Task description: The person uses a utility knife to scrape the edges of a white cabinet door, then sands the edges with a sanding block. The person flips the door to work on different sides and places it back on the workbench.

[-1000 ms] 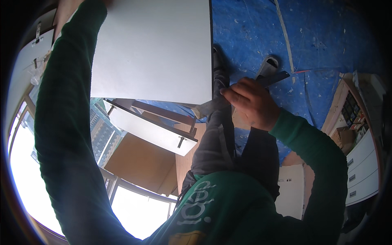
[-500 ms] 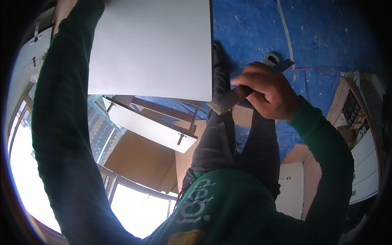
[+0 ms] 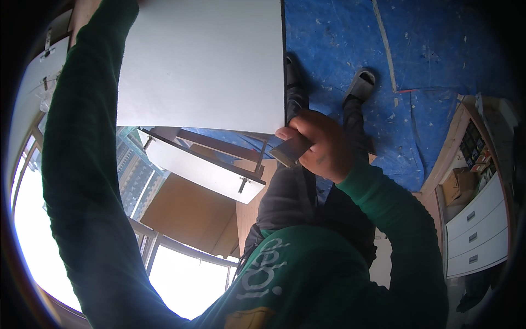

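Has shifted left, tool (image 3: pixel 290 152) in right hand (image 3: pixel 321 143), to near right corner of board (image 3: pixel 203 66). Clamps it between thumb and fingers, other end hidden. Cannot tell left hand's finger state: cut off, far left.

Large panel (image 3: pixel 203 68) ahead, left of centre; left sleeve (image 3: pixel 85 120) runs up along its left side. Right hand (image 3: pixel 320 145) just beside panel's near right corner, flat-bladed tool (image 3: pixel 289 151) in it. Hinged board (image 3: pixel 197 171) on near side of panel, cardboard sheet (image 3: pixel 189 214) nearer still, window (image 3: pixel 189 282) lower left. Right of panel: tarp (image 3: pixel 427 49) on floor, slipper (image 3: pixel 361 83) on tarp. Drawer cabinet (image 3: pixel 485 219) far right.
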The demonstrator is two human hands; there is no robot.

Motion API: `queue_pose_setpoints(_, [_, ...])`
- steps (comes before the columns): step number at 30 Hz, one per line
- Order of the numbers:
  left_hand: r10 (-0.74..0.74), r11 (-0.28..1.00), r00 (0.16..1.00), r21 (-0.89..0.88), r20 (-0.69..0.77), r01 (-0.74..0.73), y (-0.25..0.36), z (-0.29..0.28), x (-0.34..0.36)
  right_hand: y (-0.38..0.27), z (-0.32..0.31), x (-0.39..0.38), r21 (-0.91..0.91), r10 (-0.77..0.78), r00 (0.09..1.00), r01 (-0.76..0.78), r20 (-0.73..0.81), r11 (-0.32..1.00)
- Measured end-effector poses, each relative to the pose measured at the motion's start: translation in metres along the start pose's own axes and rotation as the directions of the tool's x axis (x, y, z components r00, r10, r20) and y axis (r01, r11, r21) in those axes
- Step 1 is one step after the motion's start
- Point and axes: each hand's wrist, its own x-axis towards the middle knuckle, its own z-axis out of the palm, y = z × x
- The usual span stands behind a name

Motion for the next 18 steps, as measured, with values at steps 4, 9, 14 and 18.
queue_pose_setpoints(4, [-0.015,0.968,1.000,-0.249,0.008,0.017,-0.018,0.006,0.013,-0.007,0.002,-0.011,-0.122,-0.028,0.998,0.035,0.062,0.992])
queue_pose_setpoints(9, [0.014,0.994,1.000,-0.106,0.001,-0.014,-0.017,0.004,0.010,0.016,0.012,-0.042,-0.033,0.056,0.984,-0.052,0.167,0.998])
queue_pose_setpoints(14, [0.126,0.989,0.992,-0.081,0.013,-0.124,-0.026,-0.003,0.015,0.021,-0.040,-0.022,0.089,0.243,0.967,-0.250,0.079,0.964])
queue_pose_setpoints(18, [0.014,0.680,1.000,-0.733,-0.003,-0.012,-0.064,-0.001,0.034,0.030,-0.082,0.027,0.417,0.378,0.925,-0.335,-0.024,0.845])
